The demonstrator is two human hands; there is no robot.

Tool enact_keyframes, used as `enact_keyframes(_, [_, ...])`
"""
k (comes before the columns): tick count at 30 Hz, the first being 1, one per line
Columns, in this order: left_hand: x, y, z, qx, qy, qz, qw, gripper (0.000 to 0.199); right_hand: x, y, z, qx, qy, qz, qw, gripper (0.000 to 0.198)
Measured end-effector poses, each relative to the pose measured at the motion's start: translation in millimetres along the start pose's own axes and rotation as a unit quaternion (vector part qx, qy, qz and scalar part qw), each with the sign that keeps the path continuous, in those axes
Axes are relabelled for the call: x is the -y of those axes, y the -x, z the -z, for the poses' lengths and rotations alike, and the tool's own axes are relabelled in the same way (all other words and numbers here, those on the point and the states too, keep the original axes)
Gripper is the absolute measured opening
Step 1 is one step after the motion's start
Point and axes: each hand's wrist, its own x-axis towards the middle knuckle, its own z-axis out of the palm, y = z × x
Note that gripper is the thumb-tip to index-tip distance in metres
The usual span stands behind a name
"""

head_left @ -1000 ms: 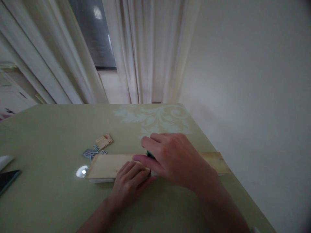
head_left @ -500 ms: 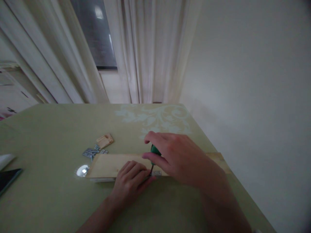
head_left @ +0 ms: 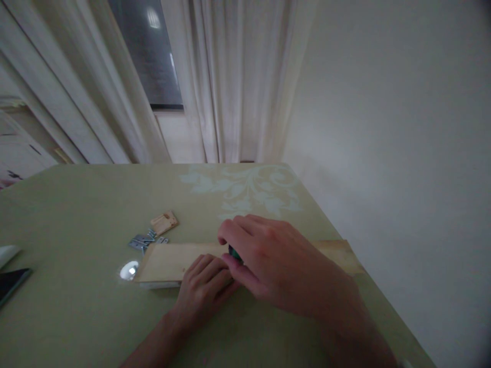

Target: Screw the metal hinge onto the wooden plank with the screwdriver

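A long pale wooden board lies across the table in front of me, its right end showing past my wrist. My left hand is closed over its near edge, fingers bent on top and thumb low at the front. Wrapped in the fingers of my right hand is a screwdriver with a green handle, held just above the board beside my left fingertips. Its shaft and tip are hidden behind my hands, as is the small metal plate on the board's near edge.
Left of the board's far corner lie metal brackets, several screws and small wooden pieces. A shiny round object sits by the left end. A dark flat device rests at the table's left. A wall borders the right side.
My right hand has turned and moved slightly left and down with the screwdriver, now covering its shaft and the metal plate. My left hand stays on the board. The view has shifted slightly.
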Motion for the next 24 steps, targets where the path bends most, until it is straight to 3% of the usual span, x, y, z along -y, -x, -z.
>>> enact_keyframes(5, [1.1, 2.5, -3.4, -0.007, 0.002, 0.003, 1.0, 0.021, -3.5, 1.4, 0.7, 0.02, -0.04, 0.027, 0.999, 0.007])
enact_keyframes(12, [2.5, 4.2, -5.4, -0.001, -0.006, 0.002, 1.0, 0.009, -6.2, -5.2, -1.8, -0.023, 0.056, -0.065, 0.996, 0.034])
enact_keyframes(19, [2.9, 7.1, -9.6, -0.007, 0.024, 0.007, 1.0, 0.012, -4.7, -0.7, -2.8, 0.011, -0.028, -0.006, 1.0, 0.014])
enact_keyframes(24, [4.3, 10.4, -14.9, 0.005, -0.001, 0.013, 1.0, 0.011, -5.0, -5.8, -11.8, -0.037, 0.05, -0.085, 0.994, 0.032])
